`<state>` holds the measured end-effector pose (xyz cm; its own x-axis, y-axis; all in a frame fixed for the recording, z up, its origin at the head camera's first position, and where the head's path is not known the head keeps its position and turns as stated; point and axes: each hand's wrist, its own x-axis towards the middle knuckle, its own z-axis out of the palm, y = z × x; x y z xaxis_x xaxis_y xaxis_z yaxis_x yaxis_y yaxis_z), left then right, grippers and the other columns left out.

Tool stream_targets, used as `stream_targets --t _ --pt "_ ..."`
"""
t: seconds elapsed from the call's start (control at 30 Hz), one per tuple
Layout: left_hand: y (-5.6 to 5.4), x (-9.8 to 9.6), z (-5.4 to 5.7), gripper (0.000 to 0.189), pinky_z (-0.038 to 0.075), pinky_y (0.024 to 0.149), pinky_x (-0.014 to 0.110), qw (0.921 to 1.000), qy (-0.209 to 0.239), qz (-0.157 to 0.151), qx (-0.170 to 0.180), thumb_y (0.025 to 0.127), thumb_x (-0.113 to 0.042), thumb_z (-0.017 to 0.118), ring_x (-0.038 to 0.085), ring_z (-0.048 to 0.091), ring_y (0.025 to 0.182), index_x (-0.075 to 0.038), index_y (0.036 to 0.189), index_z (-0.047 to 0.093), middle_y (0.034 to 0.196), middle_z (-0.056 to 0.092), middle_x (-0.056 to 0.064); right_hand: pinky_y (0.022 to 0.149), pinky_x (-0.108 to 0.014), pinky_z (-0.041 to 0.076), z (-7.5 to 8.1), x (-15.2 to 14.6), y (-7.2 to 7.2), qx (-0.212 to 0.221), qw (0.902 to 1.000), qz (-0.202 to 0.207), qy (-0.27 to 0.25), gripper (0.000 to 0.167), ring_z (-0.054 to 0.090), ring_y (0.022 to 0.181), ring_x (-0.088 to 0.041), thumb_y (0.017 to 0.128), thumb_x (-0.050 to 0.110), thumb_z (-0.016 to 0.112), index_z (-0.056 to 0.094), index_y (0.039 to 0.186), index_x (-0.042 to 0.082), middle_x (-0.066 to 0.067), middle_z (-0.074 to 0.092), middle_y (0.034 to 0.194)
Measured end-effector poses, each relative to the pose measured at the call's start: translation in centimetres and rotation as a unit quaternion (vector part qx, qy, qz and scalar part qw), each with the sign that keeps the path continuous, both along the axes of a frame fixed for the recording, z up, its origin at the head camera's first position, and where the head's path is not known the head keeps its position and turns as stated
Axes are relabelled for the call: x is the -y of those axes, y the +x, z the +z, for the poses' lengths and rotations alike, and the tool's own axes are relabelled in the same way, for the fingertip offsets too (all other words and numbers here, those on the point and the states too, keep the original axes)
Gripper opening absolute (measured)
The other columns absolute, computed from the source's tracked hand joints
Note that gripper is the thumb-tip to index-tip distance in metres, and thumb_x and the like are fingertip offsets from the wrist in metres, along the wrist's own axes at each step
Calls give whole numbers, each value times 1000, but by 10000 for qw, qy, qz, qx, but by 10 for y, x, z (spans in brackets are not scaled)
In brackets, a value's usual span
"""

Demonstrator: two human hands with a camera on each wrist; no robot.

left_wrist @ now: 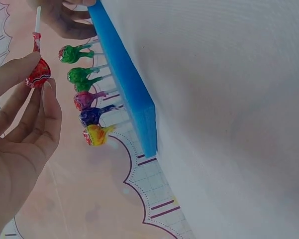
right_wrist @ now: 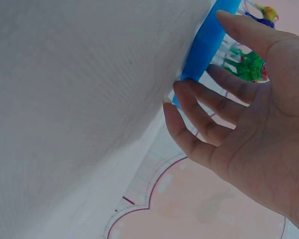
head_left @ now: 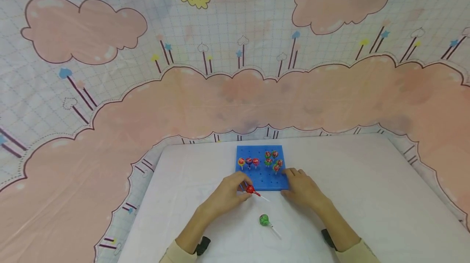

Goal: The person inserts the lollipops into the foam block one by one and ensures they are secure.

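Note:
My left hand pinches a red-wrapped lollipop by its candy end between thumb and fingertips. In the left wrist view, the stick of this red lollipop points up, away from the palm. A blue board with small holes lies just beyond. My right hand holds this board at its near right corner, thumb at the front edge and bent fingers along the right side. Lollipops stand in the board: yellow, dark blue and pink at left, several green ones at right.
A green lollipop lies on the white table between my forearms, its stick toward me. Behind the table hangs a cloud-patterned cloth. Dark bands sit at my wrists.

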<state>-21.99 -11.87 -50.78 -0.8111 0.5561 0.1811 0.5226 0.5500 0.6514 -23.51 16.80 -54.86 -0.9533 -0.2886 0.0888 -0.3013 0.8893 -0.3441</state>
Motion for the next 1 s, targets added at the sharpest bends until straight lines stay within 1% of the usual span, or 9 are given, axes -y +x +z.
stream_targets --t 0.2,0.4,0.57,0.77,0.8,0.9,1.0 --pt "-4 3 0 26 60 88 34 9996 83 32 -263 92 -10 81 17 65 99 -16 115 69 109 64 -8 107 -55 51 0 0 0 -36 10000 10 -16 64 57 129 -38 90 31 84 57 141 3 -18 62 140" --pt "-6 4 4 25 61 85 37 9980 201 173 -570 93 -13 81 17 65 96 -15 116 70 109 63 -5 106 -55 51 -1 0 1 -60 10000 1 -6 64 58 129 -38 90 31 84 57 141 2 -19 62 140" --pt "-10 4 9 28 62 84 39 9961 354 360 -721 92 -9 81 16 65 94 -14 117 70 111 61 -4 106 -54 51 -2 0 1 -90 10000 1 -5 65 58 128 -38 90 31 84 57 142 2 -18 62 139" --pt "-18 3 8 30 62 80 41 9931 549 388 -959 90 -2 82 25 68 92 -10 116 71 110 61 0 107 -54 51 -2 -1 1 -110 9999 41 -19 64 58 128 -38 90 30 84 57 141 2 -18 62 139" --pt "-19 3 8 30 62 80 41 9927 568 395 -984 89 -1 82 26 68 92 -9 116 71 110 61 1 107 -55 51 -2 -1 1 -108 9999 49 -15 64 58 129 -38 90 30 84 57 141 2 -18 62 139" --pt "-21 2 8 31 62 80 40 9915 587 462 -1066 88 0 82 24 68 93 -9 116 72 110 61 1 107 -55 50 0 -1 1 -105 9999 61 -16 64 57 129 -39 90 29 84 58 141 1 -18 62 140" --pt "-23 0 9 30 62 80 36 9895 555 591 -1197 88 -1 83 23 68 94 -7 116 73 111 62 2 107 -55 50 1 0 2 -104 9999 45 19 64 57 129 -39 89 28 85 58 140 1 -18 62 140"
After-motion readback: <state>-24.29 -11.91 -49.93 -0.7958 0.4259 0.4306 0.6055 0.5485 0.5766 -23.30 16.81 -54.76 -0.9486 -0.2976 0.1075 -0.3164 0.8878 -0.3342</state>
